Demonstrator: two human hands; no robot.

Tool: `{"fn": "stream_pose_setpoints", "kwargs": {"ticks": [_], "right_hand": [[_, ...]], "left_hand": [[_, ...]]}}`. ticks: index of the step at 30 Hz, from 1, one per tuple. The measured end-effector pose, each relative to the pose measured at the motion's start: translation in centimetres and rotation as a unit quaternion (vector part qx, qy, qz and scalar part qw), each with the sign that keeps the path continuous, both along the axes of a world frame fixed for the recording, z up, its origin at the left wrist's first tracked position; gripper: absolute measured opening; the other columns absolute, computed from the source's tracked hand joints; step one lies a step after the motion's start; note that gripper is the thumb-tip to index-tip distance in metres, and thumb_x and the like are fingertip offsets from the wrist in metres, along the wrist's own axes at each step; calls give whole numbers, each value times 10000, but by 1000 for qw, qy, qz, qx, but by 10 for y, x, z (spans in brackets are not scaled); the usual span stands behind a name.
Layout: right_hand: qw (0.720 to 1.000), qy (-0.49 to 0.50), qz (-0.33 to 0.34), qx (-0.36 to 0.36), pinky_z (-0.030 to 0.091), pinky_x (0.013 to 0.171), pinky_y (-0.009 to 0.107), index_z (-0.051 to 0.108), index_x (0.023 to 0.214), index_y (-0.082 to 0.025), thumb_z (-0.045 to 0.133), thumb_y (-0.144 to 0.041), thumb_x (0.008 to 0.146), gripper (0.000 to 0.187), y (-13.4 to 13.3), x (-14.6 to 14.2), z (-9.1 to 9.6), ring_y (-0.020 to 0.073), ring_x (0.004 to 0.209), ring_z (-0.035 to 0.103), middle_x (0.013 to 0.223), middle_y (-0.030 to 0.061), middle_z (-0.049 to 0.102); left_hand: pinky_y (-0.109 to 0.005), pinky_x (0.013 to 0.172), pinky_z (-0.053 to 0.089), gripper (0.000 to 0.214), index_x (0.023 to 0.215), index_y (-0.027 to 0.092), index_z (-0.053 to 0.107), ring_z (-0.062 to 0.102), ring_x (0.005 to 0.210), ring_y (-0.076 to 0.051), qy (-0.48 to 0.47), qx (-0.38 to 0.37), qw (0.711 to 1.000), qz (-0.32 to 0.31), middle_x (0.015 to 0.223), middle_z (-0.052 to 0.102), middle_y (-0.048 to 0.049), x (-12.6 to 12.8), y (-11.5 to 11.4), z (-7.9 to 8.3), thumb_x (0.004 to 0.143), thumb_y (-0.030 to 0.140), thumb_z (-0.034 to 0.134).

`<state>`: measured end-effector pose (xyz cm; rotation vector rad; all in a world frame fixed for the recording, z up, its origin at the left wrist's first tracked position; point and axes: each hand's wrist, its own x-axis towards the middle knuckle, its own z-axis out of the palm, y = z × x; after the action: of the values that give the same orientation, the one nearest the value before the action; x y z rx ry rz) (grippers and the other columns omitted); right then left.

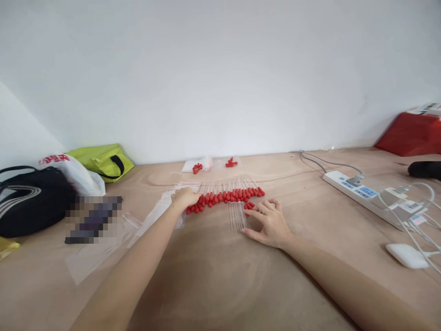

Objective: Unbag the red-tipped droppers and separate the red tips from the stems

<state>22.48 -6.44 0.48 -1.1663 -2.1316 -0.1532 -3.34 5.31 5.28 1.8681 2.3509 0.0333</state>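
Across the middle of the table lies a row of droppers [216, 199], with red rubber bulbs and thin clear tubes. Most tubes point towards the wall; a smaller group of clear tubes [236, 218] points towards me. At the row's left end, my left hand [185, 197] has its fingers curled beside the bulbs, over clear plastic bags [151, 216]. What its fingers hold, if anything, is hidden. My right hand [268, 224] rests at the row's right, thumb and fingers apart. Its fingertips are by a few loose red bulbs [249, 206], and the thumb is near the tubes' ends.
Towards the wall lie two small clear bags with red-bulbed droppers [197, 168]. On the right are a white power strip [354, 191] with cables and a white charger [407, 255]. A green bag [103, 161], a black bag [37, 197] and a blurred-out dark object [94, 219] occupy the left.
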Motion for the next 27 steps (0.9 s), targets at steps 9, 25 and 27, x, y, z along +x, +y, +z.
{"fn": "stream_pose_setpoints", "kwargs": {"ticks": [9,25,27], "right_hand": [[998,39,-38,17,263,823,373,618,944,-224,557,-471,735,330,6,3,-2,163,763,521,784,27,601],[988,-4,48,145,184,941,424,618,933,-269,541,-345,814,160,6,-14,-5,133,783,507,734,-23,628],[988,-15,46,147,181,939,420,632,858,-262,525,-319,826,126,6,-16,-7,121,734,489,668,-30,608]], "left_hand": [[-324,698,412,278,716,167,577,590,849,-250,-27,93,995,-39,799,646,-98,7,-20,19,805,357,395],[-203,636,470,45,799,174,481,563,701,-105,-181,391,781,-452,759,556,-17,27,-116,-46,841,161,470],[-219,656,470,31,828,170,502,563,720,-115,-167,399,781,-451,777,564,-27,27,-116,-43,841,179,475]]}}
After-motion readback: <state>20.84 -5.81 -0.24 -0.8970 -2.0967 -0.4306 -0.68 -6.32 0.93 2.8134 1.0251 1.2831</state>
